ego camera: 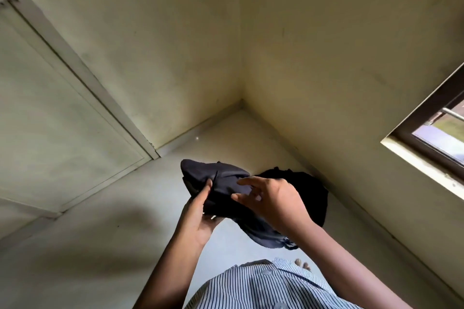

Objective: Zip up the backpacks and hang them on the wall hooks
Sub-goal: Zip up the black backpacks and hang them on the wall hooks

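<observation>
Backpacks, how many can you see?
2. One dark backpack is held up in both hands, the left hand beneath and the right hand on top. A black backpack is behind it near the corner. Others may be out of view.

Bare home room corner: cream walls [175,32], pale door [50,108], dark-framed window [431,130].

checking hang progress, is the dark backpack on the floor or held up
Held up: the left hand grips the dark backpack from beneath, the right hand rests on top, floor visible below.

No text is reading clearly anywhere. A pale label is showing on the backpack [226,190] at five o'clock, too blurred to read.
</observation>
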{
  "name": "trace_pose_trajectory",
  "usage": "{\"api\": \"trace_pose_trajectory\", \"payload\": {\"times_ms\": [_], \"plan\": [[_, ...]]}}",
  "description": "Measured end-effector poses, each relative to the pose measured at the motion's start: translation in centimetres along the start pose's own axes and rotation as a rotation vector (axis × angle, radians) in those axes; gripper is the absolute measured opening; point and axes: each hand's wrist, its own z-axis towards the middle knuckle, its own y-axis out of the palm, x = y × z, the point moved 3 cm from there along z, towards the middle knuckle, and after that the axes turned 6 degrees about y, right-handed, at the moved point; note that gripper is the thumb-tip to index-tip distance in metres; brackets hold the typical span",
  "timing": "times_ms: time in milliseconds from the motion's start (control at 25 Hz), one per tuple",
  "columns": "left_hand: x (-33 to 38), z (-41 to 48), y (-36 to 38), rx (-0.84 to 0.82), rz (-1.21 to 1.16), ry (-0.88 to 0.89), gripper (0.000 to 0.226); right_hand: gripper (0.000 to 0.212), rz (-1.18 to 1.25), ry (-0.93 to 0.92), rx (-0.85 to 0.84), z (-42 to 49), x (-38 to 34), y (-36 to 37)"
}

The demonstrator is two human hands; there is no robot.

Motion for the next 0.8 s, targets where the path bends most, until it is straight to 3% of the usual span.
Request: {"api": "trace_pose_trajectory", "payload": {"times_ms": [120, 400, 440, 520, 600, 720, 800], "plan": [[1.3, 0.0, 0.3, -0.078, 0.007, 0.069, 0.014, 0.045, 0.19, -0.013, 0.025, 0.4, -1.7, -0.1], [1.7, -0.2, 0.1, -0.144, 0.136, 0.133, 0.028, 0.039, 0.239, 0.107, 0.061, 5.4, -2.1, 1.4], [2.6, -0.3, 0.0, -0.159, 0.253, 0.142, 0.028, 0.039, 0.229, 0.114, 0.054, 6.3, -2.0, 1.5], [4.6, 0.0, -0.4, -0.207, 0.828, 0.217, 0.045, 0.038, 0.207, 0.132, 0.033, 7.9, -1.9, 2.1], [6.8, -0.1, -0.5, -0.118, 1.286, 0.45, 0.044, 0.035, 0.213, 0.115, -0.004, 9.5, -2.4, 2.8], [10.8, -0.1, 1.3, 0.024, 1.384, 0.909, 0.014, 0.029, 0.234, 0.031, -0.024, 11.8, -4.4, 2.9], [12.9, 2.3, 2.5, -0.123, 1.467, 0.991, 0.029, 0.028, 0.239, -0.061, -0.021, 13.3, -6.0, 1.9]]}}
